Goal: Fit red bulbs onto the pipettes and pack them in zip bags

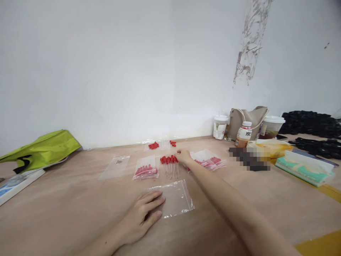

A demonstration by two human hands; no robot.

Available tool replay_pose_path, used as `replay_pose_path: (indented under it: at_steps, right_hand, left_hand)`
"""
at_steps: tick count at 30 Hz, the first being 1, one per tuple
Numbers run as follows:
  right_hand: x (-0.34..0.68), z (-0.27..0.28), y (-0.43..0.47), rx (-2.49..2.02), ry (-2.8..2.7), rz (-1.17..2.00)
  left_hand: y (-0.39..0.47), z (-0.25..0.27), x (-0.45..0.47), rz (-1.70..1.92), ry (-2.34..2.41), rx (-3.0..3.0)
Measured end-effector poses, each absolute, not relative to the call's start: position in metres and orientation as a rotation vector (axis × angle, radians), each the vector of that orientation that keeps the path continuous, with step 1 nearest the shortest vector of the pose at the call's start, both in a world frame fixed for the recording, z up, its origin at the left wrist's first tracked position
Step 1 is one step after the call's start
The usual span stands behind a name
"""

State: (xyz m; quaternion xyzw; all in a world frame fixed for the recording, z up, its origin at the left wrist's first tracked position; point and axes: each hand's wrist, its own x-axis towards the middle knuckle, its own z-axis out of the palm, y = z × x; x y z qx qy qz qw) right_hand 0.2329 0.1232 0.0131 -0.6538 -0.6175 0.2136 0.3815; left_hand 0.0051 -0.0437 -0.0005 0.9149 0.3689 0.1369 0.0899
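My left hand (145,213) lies with its fingers stretched out on the left edge of a clear zip bag (177,199), which is flat on the table and looks empty. Beyond the bag is a row of thin tools with red handles and slim metal shafts, like small screwdrivers (167,161), handles pointing away from me. At the right end of this row my right hand (183,156) is closed, its fingers curled by the red handles; what they hold is hidden. Filled zip bags with red-handled pieces lie left (146,169) and right (209,160) of the row.
Two small heaps of red pieces (153,145) lie near the wall. Another clear bag (115,167) is at left, beyond it a lime-green bag (50,145). At right stand a bottle (243,134), lidded cups (220,126), a beige bag (234,122) and a tissue pack (303,169).
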Motion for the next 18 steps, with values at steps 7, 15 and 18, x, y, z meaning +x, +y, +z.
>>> replay_pose_path:
  at_steps: [7, 15, 18]
  right_hand:
    - [0.221, -0.001, 0.141, -1.664, -1.521, 0.584]
    - [0.262, 0.018, 0.110, -1.449, -1.194, 0.697]
    - [0.291, 0.015, 0.068, -1.368, -1.102, 0.727]
  left_hand:
    - [-0.036, -0.003, 0.000, 0.460, 1.118, 2.715]
    - [-0.036, 0.003, 0.000, 0.343, 1.086, 2.764]
    - [-0.037, 0.005, 0.002, 0.284, 1.069, 2.791]
